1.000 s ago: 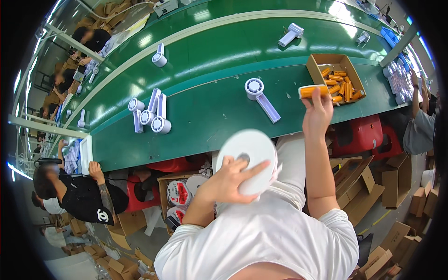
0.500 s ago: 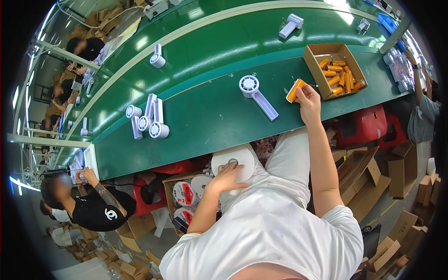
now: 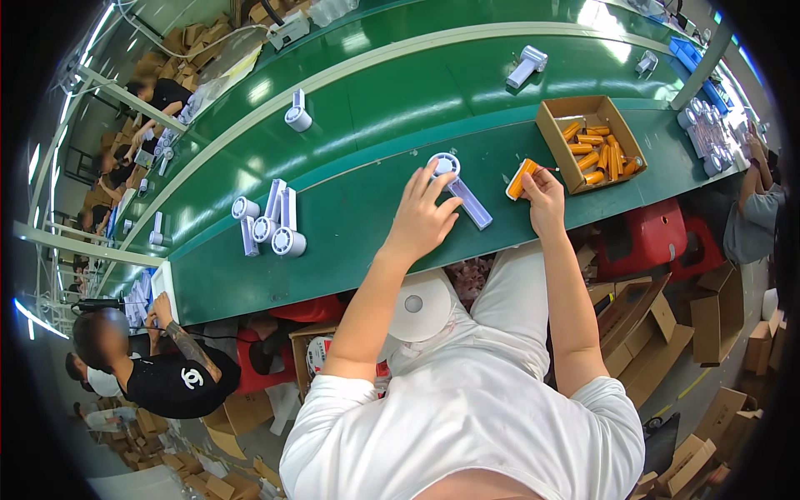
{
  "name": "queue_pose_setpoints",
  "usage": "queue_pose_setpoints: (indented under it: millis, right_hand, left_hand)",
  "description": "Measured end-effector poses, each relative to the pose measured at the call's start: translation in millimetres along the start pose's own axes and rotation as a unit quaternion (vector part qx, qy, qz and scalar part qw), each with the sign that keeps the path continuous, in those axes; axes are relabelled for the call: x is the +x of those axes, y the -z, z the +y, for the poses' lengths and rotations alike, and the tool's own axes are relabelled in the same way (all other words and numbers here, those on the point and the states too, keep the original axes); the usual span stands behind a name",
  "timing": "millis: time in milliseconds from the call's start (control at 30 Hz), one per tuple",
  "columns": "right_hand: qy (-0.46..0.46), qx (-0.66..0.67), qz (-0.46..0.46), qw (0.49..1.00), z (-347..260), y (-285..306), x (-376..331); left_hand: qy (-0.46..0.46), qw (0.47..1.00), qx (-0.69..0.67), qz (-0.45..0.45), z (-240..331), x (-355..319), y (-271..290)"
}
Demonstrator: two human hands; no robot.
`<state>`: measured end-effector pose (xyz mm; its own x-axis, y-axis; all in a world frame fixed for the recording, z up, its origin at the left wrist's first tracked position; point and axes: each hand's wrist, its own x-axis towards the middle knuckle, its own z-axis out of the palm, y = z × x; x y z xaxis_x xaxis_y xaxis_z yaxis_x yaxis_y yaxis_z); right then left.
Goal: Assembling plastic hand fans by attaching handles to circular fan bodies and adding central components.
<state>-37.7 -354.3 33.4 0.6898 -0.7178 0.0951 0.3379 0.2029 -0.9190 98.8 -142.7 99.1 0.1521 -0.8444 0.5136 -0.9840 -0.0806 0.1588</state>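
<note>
Obs., head view, left to right along the green bench (image 3: 350,208).

Far left: cluster of white handheld fan bodies (image 3: 271,225) lying together on the bench, well apart from both hands. Not touched.

Centre: left hand (image 3: 421,221) rests palm-down on the bench, fingers spread and open, fingertips reaching onto the round head of a single white fan body (image 3: 461,187). It does not wrap the part; contact is at the ring end only, so I log it as touching, not gripping. The fan's long axis runs diagonally: ring head up-left under the fingertips, handle pointing down-right toward the other hand.

Right of centre: right hand (image 3: 546,196) is closed on one orange cylinder (image 3: 522,177), pinched at its lower end, the free end tilted up-left. The cylinder's axis lies roughly crosswise to the fan handle, just beside it but not touching.

Further right: open cardboard box (image 3: 557,137) holding more orange cylinders, just beyond the right hand.

Key relation: the handle end of the fan lies between the two hands, nearer the right hand; the held cylinder sits to the right of the handle tip.
</note>
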Motion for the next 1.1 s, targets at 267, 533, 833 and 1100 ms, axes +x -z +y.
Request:
queue_pose_setpoints:
  millis: [267,533,833,1100]
  right_hand:
    - [0.009,0.001,-0.004,1.000,4,1,0]
    - [0.006,-0.004,0.002,1.000,2,3,-1]
    - [0.004,-0.003,-0.003,1.000,6,4,2]
    - [-0.002,-0.008,0.005,1.000,7,5,2]
  left_hand:
    - [-0.005,0.996,0.088,-0.027,-9,29,-36]
    - [0.092,0.973,0.179,-0.110,15,41,-46]
    - [0.080,0.989,0.080,-0.099,3,35,-33]
    - [0.128,0.985,0.020,-0.112,-5,42,-22]
